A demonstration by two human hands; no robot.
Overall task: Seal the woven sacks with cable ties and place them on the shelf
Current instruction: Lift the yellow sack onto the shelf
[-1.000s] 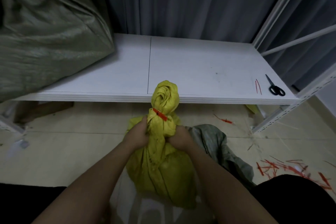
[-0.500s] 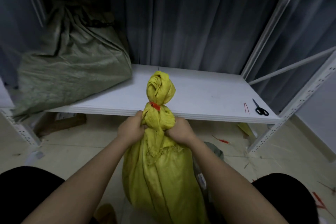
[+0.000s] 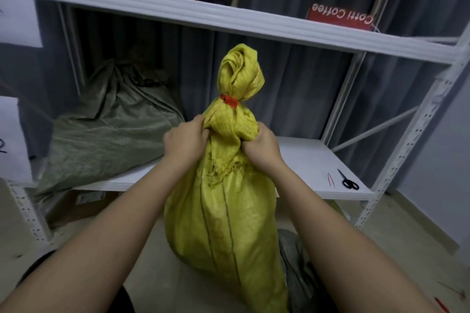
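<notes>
The lower shelf board (image 3: pixel 305 157) is taken as the landmark. Its left part is filled by a green sack (image 3: pixel 106 134). Its middle and right are bare up to scissors (image 3: pixel 348 181) and red ties (image 3: pixel 330 180), laid near the right front corner. Headroom above it is capped by the upper shelf board (image 3: pixel 229 18). The approach from the front is blocked by the yellow sack (image 3: pixel 223 223), gripped by the left hand (image 3: pixel 187 141) and right hand (image 3: pixel 262 148). Beneath it, something like a box (image 3: pixel 76 204) is dimly seen.
</notes>
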